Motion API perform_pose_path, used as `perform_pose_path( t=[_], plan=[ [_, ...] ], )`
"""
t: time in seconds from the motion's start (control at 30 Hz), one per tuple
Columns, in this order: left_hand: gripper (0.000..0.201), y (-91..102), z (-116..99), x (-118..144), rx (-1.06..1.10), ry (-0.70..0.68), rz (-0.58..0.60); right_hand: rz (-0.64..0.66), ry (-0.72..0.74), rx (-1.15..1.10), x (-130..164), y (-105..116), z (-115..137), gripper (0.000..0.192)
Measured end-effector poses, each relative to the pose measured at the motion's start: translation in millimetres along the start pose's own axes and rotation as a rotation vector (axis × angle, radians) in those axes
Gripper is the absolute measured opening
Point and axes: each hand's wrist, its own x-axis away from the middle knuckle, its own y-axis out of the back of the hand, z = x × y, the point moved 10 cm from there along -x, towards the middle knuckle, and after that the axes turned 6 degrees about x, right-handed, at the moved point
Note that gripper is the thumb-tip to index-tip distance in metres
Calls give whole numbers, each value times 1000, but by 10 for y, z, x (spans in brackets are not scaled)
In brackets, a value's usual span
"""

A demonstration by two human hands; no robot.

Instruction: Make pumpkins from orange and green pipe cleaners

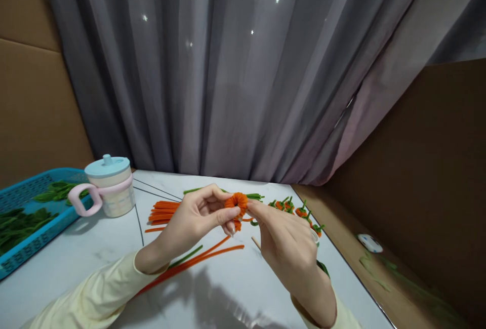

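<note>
An orange fuzzy pipe-cleaner ball (237, 204), ribbed like a small pumpkin with a dark hole in its middle, is held up above the table. My left hand (199, 215) pinches it between thumb and fingers. From the other side, my right hand (290, 240) has its fingertips closed against the ball's right edge; its thumb is mostly hidden. Behind my left hand lies a bundle of orange pipe cleaners (162, 213). Loose orange pipe cleaners (212, 253) and a green one (190, 255) lie below the hands. Green pipe cleaners (255, 197) show behind the ball.
Several finished orange pieces with green stems (301, 212) stand at the table's right side. A lidded cup with a pink handle (116, 195) is at left, beside a blue basket (41, 235) of green leaf pieces. A grey curtain (228, 91) hangs behind the white table (152, 240).
</note>
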Motion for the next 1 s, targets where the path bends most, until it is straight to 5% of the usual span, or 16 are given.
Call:
perform_pose_path(
  t=[0.33,0.6,0.7,0.8,0.87,1.0],
  plan=[
    [15,-18,34,-30,-27,-2,-15,14,-15,42,51,-52,-24,23],
    [31,38,-80,29,-198,164,103,75,-105,-32,36,-83,-300,25],
    [21,221,-359,77,-450,20,11,146,-105,-100,36,-132,-355,25],
    [17,168,-555,123,-751,-205,24,299,-84,-179,91,-266,-331,28],
    [28,19,-477,132,-868,-270,135,402,-58,-214,145,-353,-272,30],
    [36,-203,-39,108,-894,-126,352,574,-37,-258,243,-488,-151,35]
  ],
)
